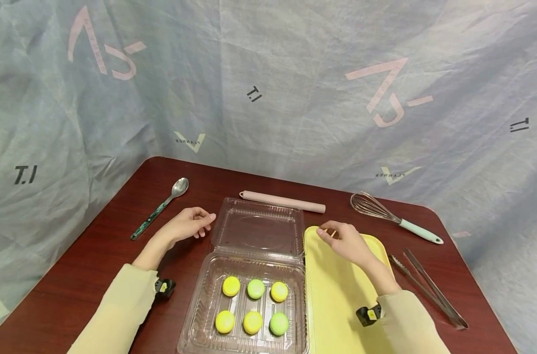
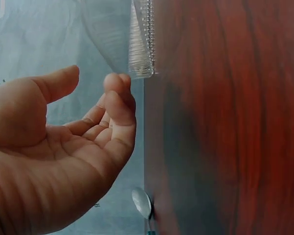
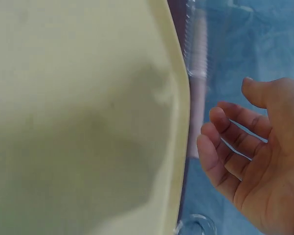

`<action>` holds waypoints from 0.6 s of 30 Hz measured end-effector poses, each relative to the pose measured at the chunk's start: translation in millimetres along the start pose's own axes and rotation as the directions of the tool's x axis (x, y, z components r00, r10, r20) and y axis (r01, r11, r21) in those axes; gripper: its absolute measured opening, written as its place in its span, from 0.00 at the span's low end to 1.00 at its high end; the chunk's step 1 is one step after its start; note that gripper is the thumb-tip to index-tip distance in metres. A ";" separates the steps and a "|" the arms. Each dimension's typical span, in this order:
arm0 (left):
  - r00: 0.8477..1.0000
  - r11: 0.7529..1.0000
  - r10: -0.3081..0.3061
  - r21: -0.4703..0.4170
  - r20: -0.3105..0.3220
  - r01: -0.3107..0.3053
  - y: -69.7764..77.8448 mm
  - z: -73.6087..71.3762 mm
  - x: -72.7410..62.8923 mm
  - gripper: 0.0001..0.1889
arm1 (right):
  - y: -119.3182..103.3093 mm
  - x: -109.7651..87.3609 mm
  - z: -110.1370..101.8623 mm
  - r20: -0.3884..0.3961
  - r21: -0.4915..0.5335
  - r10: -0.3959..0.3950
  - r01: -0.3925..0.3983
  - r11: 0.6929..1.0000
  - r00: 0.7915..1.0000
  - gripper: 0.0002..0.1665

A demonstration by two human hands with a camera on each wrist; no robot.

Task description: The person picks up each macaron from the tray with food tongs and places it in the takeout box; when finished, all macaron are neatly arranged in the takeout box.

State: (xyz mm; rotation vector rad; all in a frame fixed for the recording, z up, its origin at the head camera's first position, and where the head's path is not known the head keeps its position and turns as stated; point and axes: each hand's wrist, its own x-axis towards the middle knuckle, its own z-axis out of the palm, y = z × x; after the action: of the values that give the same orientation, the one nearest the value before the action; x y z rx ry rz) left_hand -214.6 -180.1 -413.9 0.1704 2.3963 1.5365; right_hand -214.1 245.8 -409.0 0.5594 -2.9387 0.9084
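Note:
My left hand point(image 1: 188, 224) hovers beside the left edge of the clear lid point(image 1: 259, 231), fingers loosely bent and holding nothing. In the left wrist view its thumb stands apart from the fingers point(image 2: 121, 107). Over the upper part of the yellow tray point(image 1: 335, 305) hangs my right hand point(image 1: 347, 242), also empty, with relaxed fingers and its shadow on the tray. Between the forearms lies the opened clear plastic container point(image 1: 202, 300), lid folded back. Two rows of small round pieces fill its base, several yellow ones point(image 1: 253, 322) and two green ones point(image 1: 255, 288).
A spoon point(image 1: 162, 206) with a green patterned handle lies at the left. Behind the lid is a pale pink rolling pin point(image 1: 286, 201). A whisk point(image 1: 383, 211) and metal tongs point(image 1: 432, 290) lie right of the tray. A grey cloth point(image 1: 268, 98) hangs behind the dark red table point(image 1: 87, 275).

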 end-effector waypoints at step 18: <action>0.993 0.998 0.021 -0.061 0.120 -0.013 -8.8 8.2 6.5 0.13 | -8.5 13.9 33.6 0.187 0.334 0.108 -0.166 0.928 0.976 0.17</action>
State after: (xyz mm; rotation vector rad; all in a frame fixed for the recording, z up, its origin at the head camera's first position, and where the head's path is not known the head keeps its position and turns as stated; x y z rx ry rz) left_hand -217.8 -175.1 -426.1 0.2638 2.2582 1.5575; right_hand -221.3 216.2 -430.7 0.4591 -3.0080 1.4870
